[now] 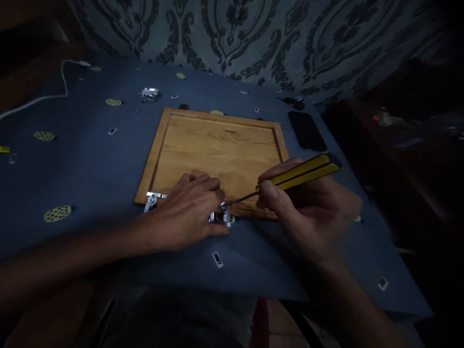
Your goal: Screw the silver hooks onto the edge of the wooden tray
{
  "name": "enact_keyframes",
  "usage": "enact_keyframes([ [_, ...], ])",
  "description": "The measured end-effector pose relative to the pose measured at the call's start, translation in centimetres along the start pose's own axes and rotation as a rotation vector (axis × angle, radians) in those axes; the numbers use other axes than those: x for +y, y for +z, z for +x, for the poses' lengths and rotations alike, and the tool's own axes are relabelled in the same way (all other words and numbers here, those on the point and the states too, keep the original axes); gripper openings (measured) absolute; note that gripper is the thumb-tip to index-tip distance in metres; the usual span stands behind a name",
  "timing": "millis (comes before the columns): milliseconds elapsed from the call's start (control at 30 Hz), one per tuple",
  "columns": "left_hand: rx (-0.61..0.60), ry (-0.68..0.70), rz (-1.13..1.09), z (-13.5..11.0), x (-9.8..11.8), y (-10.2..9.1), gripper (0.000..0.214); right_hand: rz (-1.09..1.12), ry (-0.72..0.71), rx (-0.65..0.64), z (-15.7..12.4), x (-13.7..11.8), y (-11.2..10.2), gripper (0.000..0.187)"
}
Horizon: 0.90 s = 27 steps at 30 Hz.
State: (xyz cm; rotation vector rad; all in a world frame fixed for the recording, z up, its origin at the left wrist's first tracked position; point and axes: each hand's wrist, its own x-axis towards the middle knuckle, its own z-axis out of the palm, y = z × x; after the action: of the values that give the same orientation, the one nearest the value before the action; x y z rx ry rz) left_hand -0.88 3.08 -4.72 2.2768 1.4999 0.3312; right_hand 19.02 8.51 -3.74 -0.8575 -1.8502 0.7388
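A wooden cabinet door (pixel 217 140) with a raised frame lies flat on the table. At its near edge, my left hand (pixel 188 205) is closed around a metal hinge (pixel 225 215), with the thumb below it and the fingers resting on the wood. My right hand (pixel 311 208) grips a screwdriver (pixel 300 174) with a yellow and black handle. Its thin shaft slants down to the left, and the tip meets the hinge. Whether a screw sits under the tip is too small to tell. A second hinge (pixel 152 199) is at the door's near left corner, partly behind my left hand.
Loose metal hinges (pixel 150 94) lie beyond the door on the blue tablecloth (pixel 90 169). A black phone (pixel 307 130) and dark keys (pixel 294 101) lie at the right edge. A white cable (pixel 65 79) runs across the left. Behind the table hangs a patterned curtain or wall covering (pixel 246 38).
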Motion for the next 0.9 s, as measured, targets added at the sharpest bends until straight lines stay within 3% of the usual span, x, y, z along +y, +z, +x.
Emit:
enact_keyframes([
  [633,-0.01,0.006,0.01,0.13,0.12,-0.23,0.032,-0.024,-0.145,-0.094,0.49,0.55,0.28,0.008],
  [900,-0.014,0.011,0.006,0.12,0.21,-0.31,0.03,-0.062,-0.156,-0.148,0.85,0.69,0.35,0.031],
])
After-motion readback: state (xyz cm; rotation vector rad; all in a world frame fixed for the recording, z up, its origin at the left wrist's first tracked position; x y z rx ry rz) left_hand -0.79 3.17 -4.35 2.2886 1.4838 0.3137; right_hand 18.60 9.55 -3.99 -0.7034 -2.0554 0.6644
